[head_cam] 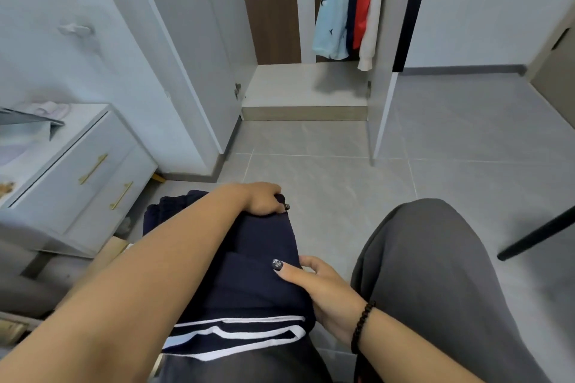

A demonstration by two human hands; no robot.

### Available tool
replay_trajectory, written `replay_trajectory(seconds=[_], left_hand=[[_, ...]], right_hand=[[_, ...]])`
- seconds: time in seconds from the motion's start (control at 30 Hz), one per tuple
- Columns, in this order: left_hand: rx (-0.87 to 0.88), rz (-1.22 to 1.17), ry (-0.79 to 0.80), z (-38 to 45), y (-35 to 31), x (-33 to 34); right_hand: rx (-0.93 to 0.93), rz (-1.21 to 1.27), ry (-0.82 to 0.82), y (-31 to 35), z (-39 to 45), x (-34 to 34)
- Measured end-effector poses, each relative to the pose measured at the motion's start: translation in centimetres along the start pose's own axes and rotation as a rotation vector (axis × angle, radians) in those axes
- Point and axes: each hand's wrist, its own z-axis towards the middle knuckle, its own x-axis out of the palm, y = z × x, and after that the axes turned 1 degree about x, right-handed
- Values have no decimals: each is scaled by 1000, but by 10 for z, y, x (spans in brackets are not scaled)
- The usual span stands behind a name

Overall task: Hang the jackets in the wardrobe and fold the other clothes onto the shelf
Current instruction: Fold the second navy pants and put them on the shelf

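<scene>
A navy garment (252, 261) with white stripes near its lower edge lies folded across my lap. My left hand (263, 197) grips the garment's far edge, fingers curled over it. My right hand (323, 286) holds its right side, thumb on top and fingers underneath. Ahead stands the open wardrobe (306, 87), where a light blue, a navy, a red and a white garment (348, 3) hang above its bare floor shelf.
A white drawer unit (81, 171) with gold handles stands at the left, clothes and a grey folder on top. My grey-trousered knee (435, 274) fills the lower right. A black furniture leg (535, 236) slants in at the right. Grey floor tiles stretch to the wardrobe.
</scene>
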Motion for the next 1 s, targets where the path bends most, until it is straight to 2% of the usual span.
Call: replay_trajectory(seconds=[0.07, 0.13, 0.23, 0.4, 0.47, 0.6, 0.67, 0.77, 0.83, 1.0], left_hand=[[20, -96, -21, -2, 6, -3], [39, -165, -69, -5, 12, -7], [69, -198, -260, -12, 20, -5], [53, -11, -516, -31, 22, 17], [27, -6, -588, -43, 18, 17], [-106, -236, -772, -95, 19, 44], [-195, -194, -872, -127, 18, 74], [-410, -180, -847, -155, 21, 101], [-524, -309, -822, -162, 23, 104], [-510, -791, -856, -164, 39, 99]], right_hand=[[33, -46, 83, -2, 0, 0], [27, -109, 99, -5, -1, -1], [-9, -175, 75, -2, -1, -3], [-9, -217, 108, -6, -3, -2], [-6, -209, 165, -12, -4, 0], [41, -91, 227, -12, -2, -5], [83, -2, 242, -9, 2, -8], [127, 80, 238, -4, 11, -6], [144, 84, 205, -2, 17, 0], [96, -10, 126, 3, 30, 13]])
